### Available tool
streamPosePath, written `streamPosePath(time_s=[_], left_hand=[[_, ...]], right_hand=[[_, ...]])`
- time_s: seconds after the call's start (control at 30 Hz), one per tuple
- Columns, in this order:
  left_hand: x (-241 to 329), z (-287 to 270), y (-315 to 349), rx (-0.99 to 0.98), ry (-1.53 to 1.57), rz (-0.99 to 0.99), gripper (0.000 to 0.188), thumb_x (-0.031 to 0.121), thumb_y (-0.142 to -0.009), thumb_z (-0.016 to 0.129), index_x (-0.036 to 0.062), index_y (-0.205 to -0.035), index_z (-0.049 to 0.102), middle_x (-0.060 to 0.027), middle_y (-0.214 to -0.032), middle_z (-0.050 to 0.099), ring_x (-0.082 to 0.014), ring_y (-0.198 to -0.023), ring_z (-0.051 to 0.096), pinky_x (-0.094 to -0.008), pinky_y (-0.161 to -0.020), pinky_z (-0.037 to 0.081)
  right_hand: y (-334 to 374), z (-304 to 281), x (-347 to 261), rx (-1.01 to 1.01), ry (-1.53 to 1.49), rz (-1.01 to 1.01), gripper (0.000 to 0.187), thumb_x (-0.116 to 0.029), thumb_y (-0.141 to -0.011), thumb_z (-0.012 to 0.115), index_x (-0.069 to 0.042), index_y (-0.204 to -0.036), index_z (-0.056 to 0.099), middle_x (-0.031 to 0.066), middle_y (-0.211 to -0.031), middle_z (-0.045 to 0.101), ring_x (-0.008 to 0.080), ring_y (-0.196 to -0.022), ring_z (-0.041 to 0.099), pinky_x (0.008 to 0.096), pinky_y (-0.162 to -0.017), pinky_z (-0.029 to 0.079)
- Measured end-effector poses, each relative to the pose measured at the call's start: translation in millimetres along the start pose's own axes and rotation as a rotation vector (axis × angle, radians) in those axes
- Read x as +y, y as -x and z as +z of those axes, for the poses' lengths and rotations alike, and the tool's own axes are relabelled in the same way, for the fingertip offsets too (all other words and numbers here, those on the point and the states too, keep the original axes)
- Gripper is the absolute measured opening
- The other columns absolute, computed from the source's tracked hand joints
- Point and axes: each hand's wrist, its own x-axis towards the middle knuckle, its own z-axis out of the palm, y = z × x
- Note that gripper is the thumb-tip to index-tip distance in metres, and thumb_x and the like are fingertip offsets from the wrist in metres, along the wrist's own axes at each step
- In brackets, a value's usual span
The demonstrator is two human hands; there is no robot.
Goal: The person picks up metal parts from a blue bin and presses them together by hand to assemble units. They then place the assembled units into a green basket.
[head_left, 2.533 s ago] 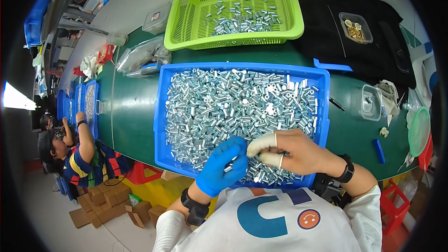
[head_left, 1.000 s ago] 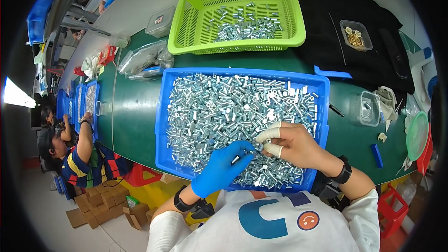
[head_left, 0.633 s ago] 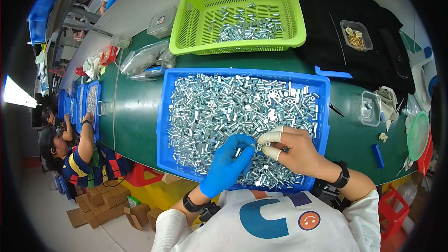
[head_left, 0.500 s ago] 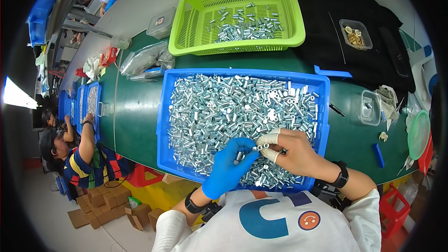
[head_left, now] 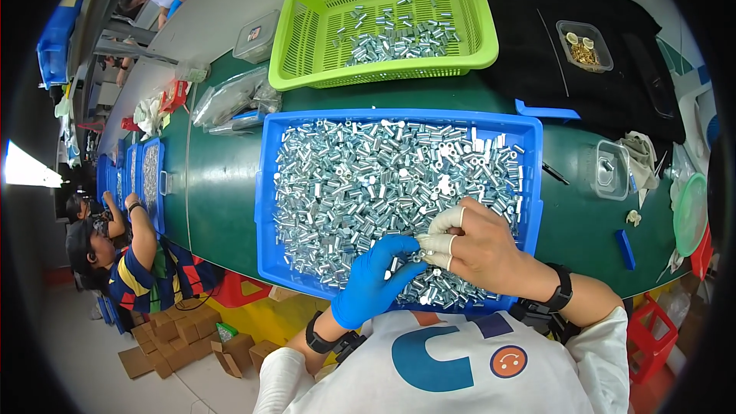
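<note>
A shallow blue tray [head_left: 270,184] in front of me is heaped with small silver metal sleeves [head_left: 360,184], some showing open round ends. Over its near edge, my left hand [head_left: 376,280], in a blue glove, pinches a few of these sleeves between thumb and forefinger. My right hand [head_left: 491,257], with white finger cots on thumb and fingers, meets it from the right, its tips closed on the same small pieces. The fingers partly cover what they hold, so I cannot make out exactly how many sleeves there are.
Beyond the tray stands a green slotted basket [head_left: 287,46] with more sleeves. A black cloth [head_left: 521,46] bears a small clear tub [head_left: 606,50] of brass-coloured parts. At right lie a pen [head_left: 555,174], another clear tub [head_left: 611,172] and a blue strip [head_left: 625,249]. A person [head_left: 146,268] works at left.
My right fingers have shifted slightly and now cover the sleeves whose round ends faced up before. The left hand stays almost in place; the view has moved a little.
</note>
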Motion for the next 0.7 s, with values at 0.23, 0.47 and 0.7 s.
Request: streamPosePath(time_s=[0.23,0.47,0.7], left_hand=[[7.3,-1.8,-3.5,0.005,0.542,-0.362,0.040,0.005,-0.081,0.069,0.0052,-0.116,0.050,-0.0090,-0.097,0.060,-0.0169,-0.085,0.060,-0.0280,-0.069,0.050],[-5.2,-2.8,-8.6,-0.050,0.473,-0.306,0.037,0.006,-0.084,0.062,0.0043,-0.119,0.050,-0.0066,-0.095,0.060,-0.0141,-0.081,0.057,-0.0267,-0.065,0.048],[4.9,-23.5,-16.4,-0.069,0.862,-0.699,0.027,0.012,-0.086,0.062,0.0074,-0.113,0.062,-0.0078,-0.075,0.061,-0.0134,-0.057,0.052,-0.0260,-0.051,0.044]], right_hand=[[0.7,1.2,-5.8,0.015,-0.031,0.004,0.029,-0.009,-0.067,0.077,-0.010,-0.095,0.068,0.0031,-0.084,0.056,0.0172,-0.067,0.053,0.0268,-0.054,0.045],[-5.5,-0.7,-13.3,-0.103,-0.221,0.076,0.035,-0.005,-0.070,0.074,-0.009,-0.103,0.065,0.0055,-0.083,0.059,0.0202,-0.069,0.056,0.0292,-0.059,0.046],[-7.9,-1.5,-9.2,-0.098,-0.102,-0.024,0.033,-0.003,-0.073,0.069,-0.008,-0.105,0.063,0.0052,-0.089,0.060,0.0228,-0.074,0.055,0.0314,-0.064,0.047]])
